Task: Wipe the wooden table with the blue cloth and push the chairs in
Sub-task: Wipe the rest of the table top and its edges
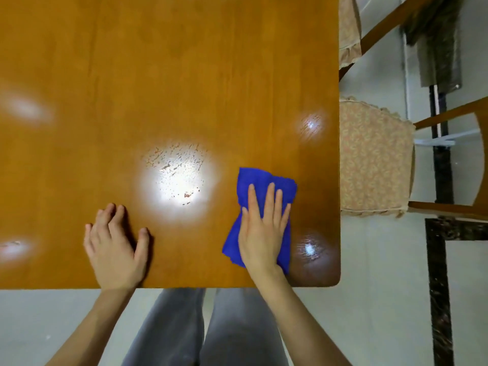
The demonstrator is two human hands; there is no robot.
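Note:
The wooden table point(169, 75) fills most of the view, its near edge in front of my legs and its right edge at the right. The blue cloth point(260, 179) lies crumpled near the table's near right corner. My right hand point(264, 228) presses flat on the cloth with fingers spread. My left hand point(116, 244) rests flat on the bare tabletop near the front edge, holding nothing. A chair point(375, 159) with a patterned seat cushion stands at the table's right side, its seat partly out from under the table. A second chair point(350, 30) stands farther back on the same side.
Bright light reflections and small specks point(175, 175) show on the tabletop between my hands. Pale floor with dark marble strips point(438, 286) lies to the right of the table. My legs in grey trousers point(200, 328) stand at the near edge.

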